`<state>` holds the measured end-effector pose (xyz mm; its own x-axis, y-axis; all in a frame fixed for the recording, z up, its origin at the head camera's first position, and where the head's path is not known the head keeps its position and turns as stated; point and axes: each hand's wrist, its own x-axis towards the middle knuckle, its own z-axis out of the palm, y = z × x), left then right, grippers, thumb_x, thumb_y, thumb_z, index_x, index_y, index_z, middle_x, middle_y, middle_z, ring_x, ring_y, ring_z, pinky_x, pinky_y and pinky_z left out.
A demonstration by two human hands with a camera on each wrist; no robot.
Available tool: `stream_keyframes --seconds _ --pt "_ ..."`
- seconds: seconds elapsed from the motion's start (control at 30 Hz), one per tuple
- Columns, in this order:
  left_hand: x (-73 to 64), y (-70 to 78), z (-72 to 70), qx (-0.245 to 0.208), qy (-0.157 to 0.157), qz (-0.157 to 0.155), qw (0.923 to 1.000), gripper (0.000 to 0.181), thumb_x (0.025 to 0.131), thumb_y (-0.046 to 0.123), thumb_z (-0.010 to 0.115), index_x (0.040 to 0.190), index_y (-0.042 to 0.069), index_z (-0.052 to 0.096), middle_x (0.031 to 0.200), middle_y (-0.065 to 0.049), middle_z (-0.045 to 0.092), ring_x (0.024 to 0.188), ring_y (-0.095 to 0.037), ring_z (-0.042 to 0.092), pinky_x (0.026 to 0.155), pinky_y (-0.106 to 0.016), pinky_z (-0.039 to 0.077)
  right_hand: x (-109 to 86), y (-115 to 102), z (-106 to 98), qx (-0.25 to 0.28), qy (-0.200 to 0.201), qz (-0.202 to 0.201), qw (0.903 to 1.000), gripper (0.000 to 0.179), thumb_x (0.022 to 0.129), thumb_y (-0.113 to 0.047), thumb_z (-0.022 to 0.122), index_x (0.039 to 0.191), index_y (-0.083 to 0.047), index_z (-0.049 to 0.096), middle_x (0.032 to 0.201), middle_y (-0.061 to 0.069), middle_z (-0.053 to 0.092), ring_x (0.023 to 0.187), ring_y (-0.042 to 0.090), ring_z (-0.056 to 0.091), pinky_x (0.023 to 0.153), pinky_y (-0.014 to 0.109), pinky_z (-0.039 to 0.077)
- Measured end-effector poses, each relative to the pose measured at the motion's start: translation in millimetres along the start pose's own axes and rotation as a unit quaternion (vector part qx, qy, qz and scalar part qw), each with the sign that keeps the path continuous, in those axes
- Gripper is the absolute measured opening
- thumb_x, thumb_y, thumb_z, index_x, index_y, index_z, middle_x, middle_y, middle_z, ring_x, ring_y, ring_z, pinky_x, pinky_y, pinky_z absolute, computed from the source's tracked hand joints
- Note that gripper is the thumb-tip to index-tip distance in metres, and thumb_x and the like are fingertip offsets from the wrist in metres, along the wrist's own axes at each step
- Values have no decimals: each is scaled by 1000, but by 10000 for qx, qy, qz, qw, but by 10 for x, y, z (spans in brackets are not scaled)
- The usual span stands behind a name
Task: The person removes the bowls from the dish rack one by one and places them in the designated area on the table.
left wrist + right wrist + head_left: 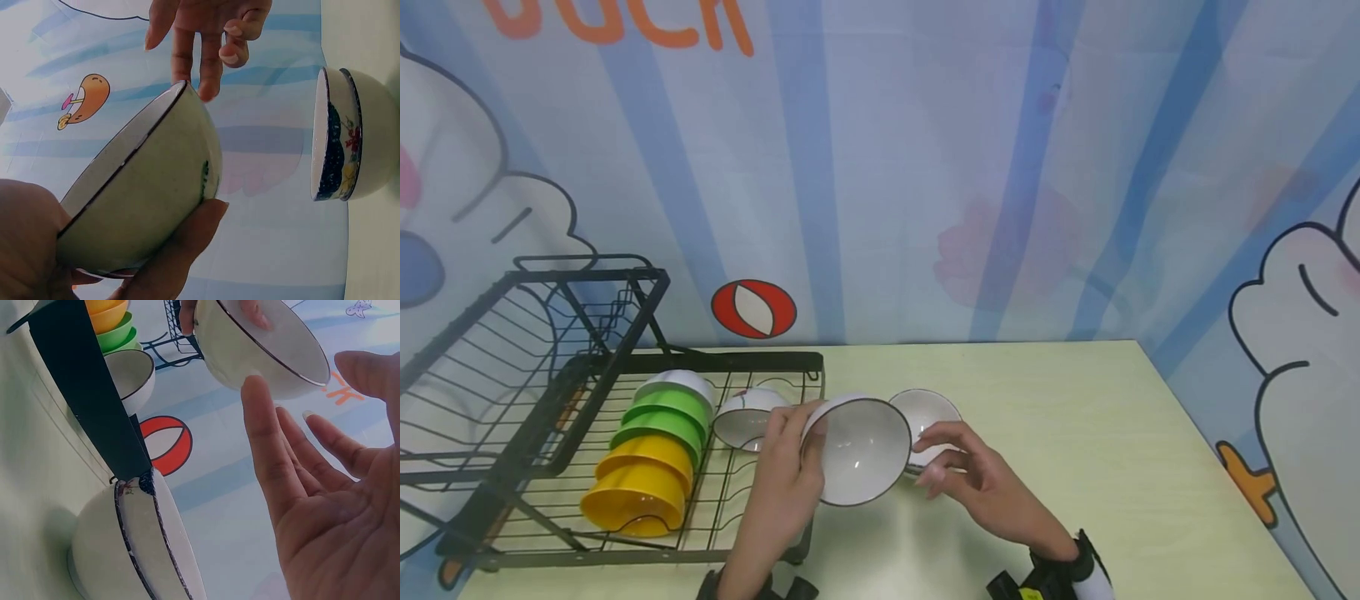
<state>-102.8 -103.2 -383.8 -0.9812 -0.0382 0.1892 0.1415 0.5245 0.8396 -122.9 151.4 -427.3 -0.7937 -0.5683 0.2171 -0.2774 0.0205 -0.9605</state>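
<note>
My left hand (786, 475) grips a white bowl (867, 454) with a dark rim, thumb at the rim and fingers beneath it. The bowl is tilted above the table, and in the left wrist view its outer side (156, 194) faces the camera. To its right, my right hand (992, 492) holds nothing; its fingers are loosely bent near the bowl's side. Whether a fingertip touches it I cannot tell. Behind the hands, nested white bowls (925, 408) with blue speckled, flower-patterned rims (350, 144) stand upright on the table.
At the left, a black wire dish rack (730, 362) stands on the pale table (1037, 400). It holds a row of yellow bowls (632, 500), green bowls (662, 429) and a white one (677, 383), all tilted, with another white bowl (748, 421) beside them. A printed curtain (910, 192) hangs behind.
</note>
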Motion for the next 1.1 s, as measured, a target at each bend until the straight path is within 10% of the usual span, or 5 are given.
stream_keyframes --seconds 0.87,1.1 --pt "-69 55 132 -203 -482 187 9985 32 105 15 45 135 16 56 116 -9 47 108 -27 56 84 -38 57 49 43 92 59 -55 256 9996 48 102 -10 53 146 -13 34 146 27 40 113 7 66 82 37 62" --pt "-103 80 168 -47 -656 274 9975 35 105 17 44 139 15 53 119 -10 47 107 -24 57 85 -36 57 51 54 90 -191 20 490 9986 49 103 -15 53 147 -18 33 146 26 43 119 29 65 83 36 62"
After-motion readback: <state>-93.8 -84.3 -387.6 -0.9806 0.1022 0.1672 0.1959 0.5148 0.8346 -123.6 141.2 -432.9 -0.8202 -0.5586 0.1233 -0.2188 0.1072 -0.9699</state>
